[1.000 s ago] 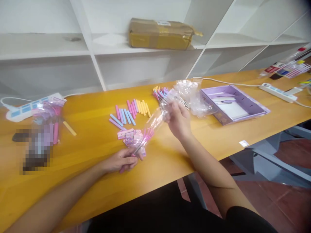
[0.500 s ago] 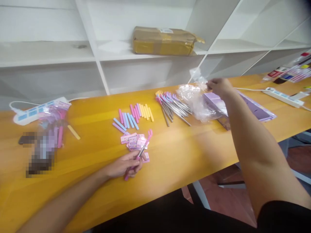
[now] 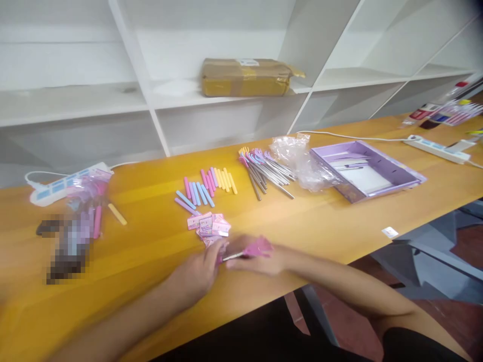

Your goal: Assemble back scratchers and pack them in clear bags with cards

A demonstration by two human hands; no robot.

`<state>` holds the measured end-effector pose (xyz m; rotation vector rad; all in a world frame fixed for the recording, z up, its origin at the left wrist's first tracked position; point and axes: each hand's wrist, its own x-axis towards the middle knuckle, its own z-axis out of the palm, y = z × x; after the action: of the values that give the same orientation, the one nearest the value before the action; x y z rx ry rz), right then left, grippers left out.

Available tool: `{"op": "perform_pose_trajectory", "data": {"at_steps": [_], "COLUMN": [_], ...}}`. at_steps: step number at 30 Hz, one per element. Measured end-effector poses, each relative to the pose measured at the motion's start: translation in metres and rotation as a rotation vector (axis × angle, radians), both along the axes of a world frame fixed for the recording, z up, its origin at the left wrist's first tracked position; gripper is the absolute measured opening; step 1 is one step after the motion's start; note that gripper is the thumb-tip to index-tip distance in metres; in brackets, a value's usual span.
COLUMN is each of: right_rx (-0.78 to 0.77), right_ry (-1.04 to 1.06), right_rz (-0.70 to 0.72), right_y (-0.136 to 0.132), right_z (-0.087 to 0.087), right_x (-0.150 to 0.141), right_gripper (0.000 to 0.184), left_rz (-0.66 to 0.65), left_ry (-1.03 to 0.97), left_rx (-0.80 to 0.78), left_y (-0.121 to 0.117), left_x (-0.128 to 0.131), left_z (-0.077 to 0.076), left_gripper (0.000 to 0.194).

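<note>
My left hand is closed around the grip end of a pink back scratcher, whose thin metal shaft points right. Just behind the claw-like pink head lies my right hand; its fingers are smeared by motion, so I cannot make out whether it holds anything. Small pink printed cards lie in a pile beyond my left hand. Farther back are coloured handle sleeves in pink, blue, purple and yellow. To their right is a bunch of metal rods with coloured claw heads.
Clear plastic bags lie beside an open purple box. Power strips rest at left and right. A wrapped bundle and a yellow sleeve are at left. Above, a taped parcel sits on the shelf.
My right hand has come back from the plastic bags to beside my left hand. The back scratcher has tipped from slanting upward to nearly level, pointing right. The view has shifted slightly.
</note>
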<state>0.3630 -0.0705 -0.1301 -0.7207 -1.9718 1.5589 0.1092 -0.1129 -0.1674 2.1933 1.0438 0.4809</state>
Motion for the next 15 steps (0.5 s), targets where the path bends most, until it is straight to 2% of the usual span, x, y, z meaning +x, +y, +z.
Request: {"op": "perform_pose_trajectory", "data": {"at_steps": [1, 2, 4, 6, 8, 11, 15], "right_rx": [-0.013, -0.027, -0.041, -0.08, -0.204, -0.437, -0.61], "right_ry": [0.014, 0.018, 0.007, -0.041, -0.062, 0.019, 0.137], "right_rz": [0.1, 0.141, 0.076, -0.022, -0.038, -0.008, -0.036], "right_y": [-0.016, -0.028, -0.04, -0.041, -0.037, -0.032, -0.033], "right_z": [-0.005, -0.009, -0.012, -0.013, -0.014, -0.02, -0.03], "right_x": [-0.015, -0.027, -0.039, -0.041, -0.041, -0.044, -0.053], "right_gripper": [0.03, 0.035, 0.047, 0.054, 0.056, 0.053, 0.053], "left_rz": [-0.018, -0.028, -0.031, -0.014, -0.006, -0.008, -0.001], "left_ry": [0.063, 0.104, 0.157, 0.205, 0.244, 0.258, 0.307], "left_rx": [0.176, 0.334, 0.595, 0.777, 0.888, 0.961, 1.031], "left_y": [-0.006, -0.011, -0.016, -0.012, -0.005, 0.004, 0.01], "left_x": [0.001, 0.002, 0.003, 0.003, 0.004, 0.005, 0.004], "left_z": [-0.001, -0.001, -0.001, 0.002, 0.007, 0.013, 0.014], "left_gripper": [0.044, 0.045, 0.044, 0.039, 0.031, 0.022, 0.025]}}
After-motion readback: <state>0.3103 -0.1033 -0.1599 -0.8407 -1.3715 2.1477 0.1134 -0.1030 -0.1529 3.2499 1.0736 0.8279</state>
